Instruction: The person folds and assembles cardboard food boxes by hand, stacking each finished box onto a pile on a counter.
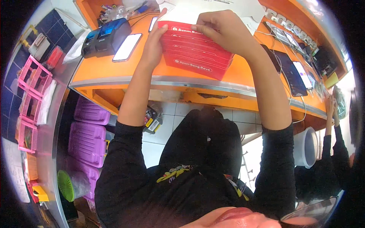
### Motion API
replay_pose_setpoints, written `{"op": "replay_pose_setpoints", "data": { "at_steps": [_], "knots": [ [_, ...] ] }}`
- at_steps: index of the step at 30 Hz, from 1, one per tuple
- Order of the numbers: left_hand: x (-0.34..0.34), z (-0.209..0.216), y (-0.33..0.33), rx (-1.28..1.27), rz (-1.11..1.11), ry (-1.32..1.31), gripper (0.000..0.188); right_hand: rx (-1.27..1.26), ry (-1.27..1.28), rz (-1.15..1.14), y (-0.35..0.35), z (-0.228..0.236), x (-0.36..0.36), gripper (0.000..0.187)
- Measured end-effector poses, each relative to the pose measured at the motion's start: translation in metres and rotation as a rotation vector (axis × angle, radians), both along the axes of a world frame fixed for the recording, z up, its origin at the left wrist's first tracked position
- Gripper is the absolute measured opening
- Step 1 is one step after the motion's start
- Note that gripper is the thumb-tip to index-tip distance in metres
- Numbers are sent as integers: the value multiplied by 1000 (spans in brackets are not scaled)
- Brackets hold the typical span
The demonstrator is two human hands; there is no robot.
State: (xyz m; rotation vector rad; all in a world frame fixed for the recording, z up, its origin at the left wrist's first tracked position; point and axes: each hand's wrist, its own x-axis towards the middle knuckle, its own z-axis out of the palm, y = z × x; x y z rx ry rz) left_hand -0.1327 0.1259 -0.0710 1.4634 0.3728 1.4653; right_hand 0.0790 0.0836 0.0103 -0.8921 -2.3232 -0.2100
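A stack of red printed cartons (195, 57) rests on the orange table (102, 70) in front of me, its several layers stepped one behind another. My left hand (154, 43) grips the stack's left side, with the thumb along the upper left corner. At the far edge, my right hand (226, 32) has its fingers curled and its thumb pressed on the rearmost carton. What lies behind those curled fingers is hidden. White paper sheets (243, 11) lie beyond the stack.
Left of the stack are a phone (127, 47) and a black-and-blue printer (106, 38). A dark tablet (291, 74), another phone (303, 75) and white cables are on the right. Purple containers (87, 144) stand below left, a white bucket (305, 148) below right. Another person's arms (331, 117) show at far right.
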Motion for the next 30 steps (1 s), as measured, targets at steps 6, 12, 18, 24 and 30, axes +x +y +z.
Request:
{"op": "replay_pose_setpoints", "data": {
  "at_steps": [6, 12, 18, 24, 30],
  "knots": [
    [2, -23, -12, 381, 799, 233, 54, 651, 322, -126, -48, -17, 18, 20],
    [7, -165, -155, 557, 90, 496, 12, 668, 857, -784, -152, -218, 122, 23],
    [41, -265, -268, -411, -466, 811, 9, -792, 772, -2082, -246, -425, 182, 94],
    [68, -282, -260, -536, -106, 808, 7, -1189, 412, -2065, -225, -433, 185, 108],
    [72, -277, -256, -397, -126, 858, 6, -869, 160, -1600, -244, -428, 200, 33]
  ]
}}
